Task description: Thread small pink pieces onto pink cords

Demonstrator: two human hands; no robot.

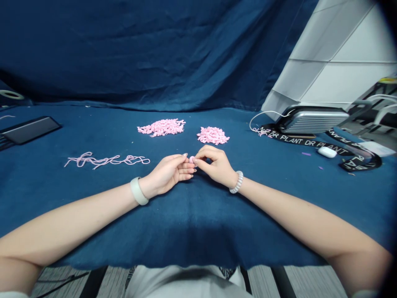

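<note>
Over the middle of the blue cloth, my left hand (174, 171) and my right hand (215, 165) meet at the fingertips. Between them is a small pink piece (191, 159), too small to make out its exact kind. My right thumb and index finger pinch it from the right. My left thumb and index fingertip close on its other side, the remaining left fingers stretched out below. Just beyond my hands lies a compact heap of small pink pieces (213, 135), and farther left a wider heap of pink pieces (161, 127). Pale pink strings (107, 160) lie loosely left of my left hand.
A dark flat device (31, 129) lies at the left, near a tape roll (11, 94). On the right are a silver and black case (313, 121) with a white cable, a black lettered ribbon (297, 140) and a white earbud case (327, 152). A blue curtain (149, 54) hangs behind.
</note>
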